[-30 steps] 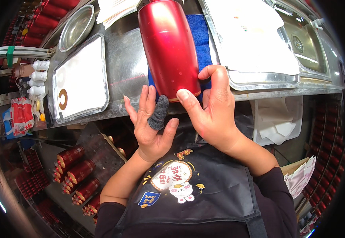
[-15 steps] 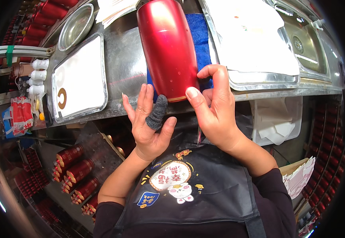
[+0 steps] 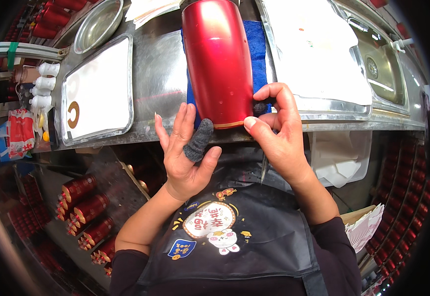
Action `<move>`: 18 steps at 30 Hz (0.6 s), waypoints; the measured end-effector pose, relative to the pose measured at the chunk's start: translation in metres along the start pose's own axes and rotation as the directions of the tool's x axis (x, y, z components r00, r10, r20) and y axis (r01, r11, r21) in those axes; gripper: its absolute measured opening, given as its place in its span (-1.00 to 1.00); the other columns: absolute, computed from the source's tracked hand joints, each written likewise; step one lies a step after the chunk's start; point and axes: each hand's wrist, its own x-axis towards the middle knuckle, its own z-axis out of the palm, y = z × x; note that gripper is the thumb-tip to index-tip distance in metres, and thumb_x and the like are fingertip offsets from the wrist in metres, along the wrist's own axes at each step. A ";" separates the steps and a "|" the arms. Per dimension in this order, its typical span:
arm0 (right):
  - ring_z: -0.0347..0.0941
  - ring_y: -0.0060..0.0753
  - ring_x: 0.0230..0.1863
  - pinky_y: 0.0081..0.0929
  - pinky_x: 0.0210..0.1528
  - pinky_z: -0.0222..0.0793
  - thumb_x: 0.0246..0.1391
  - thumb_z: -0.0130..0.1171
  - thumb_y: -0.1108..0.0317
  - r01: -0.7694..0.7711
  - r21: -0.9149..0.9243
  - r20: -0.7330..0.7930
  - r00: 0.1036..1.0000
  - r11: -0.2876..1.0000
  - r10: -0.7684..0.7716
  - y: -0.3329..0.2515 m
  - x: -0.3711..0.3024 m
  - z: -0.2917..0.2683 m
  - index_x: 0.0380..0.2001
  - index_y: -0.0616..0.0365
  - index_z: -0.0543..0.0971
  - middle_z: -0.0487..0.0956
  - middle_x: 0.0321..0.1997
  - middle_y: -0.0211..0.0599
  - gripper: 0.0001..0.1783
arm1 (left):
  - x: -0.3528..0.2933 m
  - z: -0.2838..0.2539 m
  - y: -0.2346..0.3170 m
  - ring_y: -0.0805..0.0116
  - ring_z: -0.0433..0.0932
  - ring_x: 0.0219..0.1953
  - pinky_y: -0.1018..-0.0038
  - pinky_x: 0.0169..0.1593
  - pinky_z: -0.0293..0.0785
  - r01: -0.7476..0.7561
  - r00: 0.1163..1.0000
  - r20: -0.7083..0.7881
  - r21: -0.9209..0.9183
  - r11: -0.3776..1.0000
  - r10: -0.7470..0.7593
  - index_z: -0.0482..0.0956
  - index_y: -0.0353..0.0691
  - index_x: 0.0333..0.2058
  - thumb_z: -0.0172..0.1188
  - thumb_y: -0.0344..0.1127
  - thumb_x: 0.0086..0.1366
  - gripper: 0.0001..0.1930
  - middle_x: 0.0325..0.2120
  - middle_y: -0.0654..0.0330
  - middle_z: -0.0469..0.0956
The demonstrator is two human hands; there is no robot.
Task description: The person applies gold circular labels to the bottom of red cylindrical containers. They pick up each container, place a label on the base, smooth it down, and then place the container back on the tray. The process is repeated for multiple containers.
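Note:
A glossy red bottle-shaped container (image 3: 218,64) with a thin gold rim lies on a blue cloth (image 3: 257,49), its base toward me. Beside the base's left edge is my left hand (image 3: 185,153), fingers spread, a dark grey knitted cot (image 3: 198,141) over its index finger. At the lower right of the base, the thumb tip of my right hand (image 3: 281,133) is at the gold rim and its index finger is by the side wall. The other right fingers curl in, one with a dark cover. A thin pointed metal tool (image 3: 264,169) sticks out below that palm; its upper part is hidden.
A metal tray with a white sheet (image 3: 101,93) stands left, near a steel bowl (image 3: 98,25). On the right, white sheets (image 3: 318,54) cover another tray beside a sink (image 3: 380,64). Below the bench are a clear bin (image 3: 341,158) and several red bottles (image 3: 89,209).
The red bottle and bench appear shifted slightly right in the picture. My right hand has also moved right and down a little, with more of the pointed tool showing. My left hand stays spread.

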 end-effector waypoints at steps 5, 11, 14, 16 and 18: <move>0.20 -0.89 -0.62 -0.78 -0.58 0.11 0.07 0.26 0.54 0.016 -0.013 -0.018 1.000 1.000 -0.016 0.001 0.001 0.000 -0.05 0.23 0.39 0.45 -0.23 -0.46 -0.62 | 0.000 0.000 0.001 -0.16 0.20 0.43 -0.26 0.42 -0.44 0.003 1.000 -0.006 -0.009 1.000 -0.003 0.49 -0.36 0.17 0.26 -0.25 0.30 -0.49 0.36 -0.20 0.27; 0.26 -0.87 -0.59 -0.80 -0.52 0.17 0.14 0.26 0.51 -0.041 -0.026 0.018 0.999 0.999 0.041 -0.006 -0.006 -0.001 -0.05 0.25 0.41 0.45 -0.25 -0.46 -0.66 | 0.003 0.000 0.005 -0.18 0.29 0.38 -0.28 0.41 -0.39 0.056 0.998 -0.027 -0.027 0.998 -0.057 0.64 -0.37 0.00 0.33 -0.25 0.24 -0.60 0.31 -0.18 0.35; 0.29 -0.86 -0.51 -0.81 -0.44 0.19 0.19 0.17 0.53 0.011 -0.111 -0.024 1.000 0.994 -0.014 -0.011 -0.021 -0.001 -0.01 0.29 0.49 0.45 -0.24 -0.47 -0.71 | 0.004 -0.001 0.005 -0.16 0.29 0.38 -0.29 0.41 -0.38 0.054 0.998 -0.030 -0.023 0.998 -0.055 0.66 -0.35 -0.02 0.33 -0.26 0.23 -0.61 0.31 -0.18 0.36; 0.31 -0.85 -0.45 -0.82 -0.38 0.20 0.22 0.13 0.55 0.132 -0.218 0.030 0.991 0.967 -0.129 -0.012 -0.032 -0.001 0.03 0.33 0.56 0.45 -0.19 -0.46 -0.69 | 0.004 -0.001 0.005 -0.15 0.29 0.38 -0.29 0.40 -0.38 0.058 0.998 -0.025 -0.019 0.998 -0.058 0.67 -0.33 -0.03 0.33 -0.27 0.22 -0.63 0.31 -0.17 0.36; 0.27 -0.82 -0.44 -0.80 -0.35 0.19 0.16 0.16 0.59 0.144 -0.278 0.017 0.989 0.950 -0.145 -0.011 -0.039 0.000 0.05 0.33 0.60 0.43 -0.28 -0.49 -0.63 | 0.003 -0.001 0.005 -0.14 0.29 0.38 -0.28 0.41 -0.38 0.070 0.997 -0.022 -0.029 0.997 -0.071 0.68 -0.32 -0.03 0.33 -0.27 0.22 -0.63 0.31 -0.17 0.36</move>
